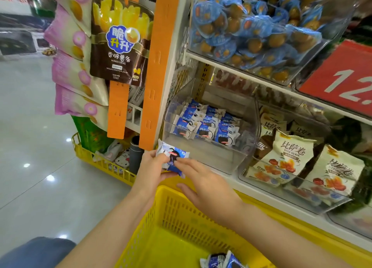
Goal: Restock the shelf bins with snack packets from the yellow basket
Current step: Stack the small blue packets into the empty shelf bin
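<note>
Snack packet (174,154) gripped by left hand (150,166), right hand (204,184) touching.

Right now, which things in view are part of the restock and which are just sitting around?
In the job: left hand gripping a blue-and-white packet, right hand touching it; yellow basket with spare packets; clear bin of matching packets.
Just around: potato sticks bag, pink bags, blue-wrapped snacks, cream packets, red price sign.

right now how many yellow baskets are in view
2. The near yellow basket sits at the bottom of the view; the second yellow basket is low on the left, below the orange strips. Others may be hidden.
</note>
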`<state>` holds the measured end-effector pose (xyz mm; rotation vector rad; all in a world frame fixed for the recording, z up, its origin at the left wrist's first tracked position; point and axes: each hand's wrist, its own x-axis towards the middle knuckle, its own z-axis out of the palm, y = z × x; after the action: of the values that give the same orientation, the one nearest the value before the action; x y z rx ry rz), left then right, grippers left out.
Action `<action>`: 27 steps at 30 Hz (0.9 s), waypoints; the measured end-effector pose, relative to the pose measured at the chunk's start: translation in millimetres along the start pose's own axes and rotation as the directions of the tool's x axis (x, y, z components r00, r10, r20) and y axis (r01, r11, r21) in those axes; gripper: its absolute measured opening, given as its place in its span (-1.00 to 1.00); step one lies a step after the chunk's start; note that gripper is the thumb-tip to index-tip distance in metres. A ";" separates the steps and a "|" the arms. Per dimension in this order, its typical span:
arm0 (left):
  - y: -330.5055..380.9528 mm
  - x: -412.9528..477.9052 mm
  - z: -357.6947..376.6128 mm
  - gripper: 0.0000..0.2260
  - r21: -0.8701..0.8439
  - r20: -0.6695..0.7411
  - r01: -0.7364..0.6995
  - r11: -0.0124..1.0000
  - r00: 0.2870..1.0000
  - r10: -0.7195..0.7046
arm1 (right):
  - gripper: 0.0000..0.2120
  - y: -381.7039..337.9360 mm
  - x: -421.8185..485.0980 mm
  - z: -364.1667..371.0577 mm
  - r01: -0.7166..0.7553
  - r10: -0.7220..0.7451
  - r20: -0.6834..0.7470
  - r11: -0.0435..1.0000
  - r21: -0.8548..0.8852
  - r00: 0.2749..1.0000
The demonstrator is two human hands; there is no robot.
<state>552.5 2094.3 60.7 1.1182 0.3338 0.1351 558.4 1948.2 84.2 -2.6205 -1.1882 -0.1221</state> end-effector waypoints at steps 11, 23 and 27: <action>2.1 0.2 10.3 -0.82 0.270 0.206 -0.027 0.962 0.978 -0.030 | -0.52 17.2 15.7 -27.1 -0.357 0.422 -0.010 0.779 0.515 0.906; 7.3 7.5 17.1 -0.69 0.402 0.239 -0.265 0.877 0.955 0.179 | -0.69 46.1 12.6 -33.7 -0.452 0.482 0.107 0.689 0.567 0.870; 10.0 13.6 28.6 -0.65 0.570 0.372 -0.446 0.690 0.889 0.267 | -0.77 55.5 13.9 -43.6 -0.415 0.440 0.026 0.823 0.387 0.897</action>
<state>575.4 2077.8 78.3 1.8739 -0.1109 0.2291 610.5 1911.5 117.6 -2.4294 -0.5043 0.1052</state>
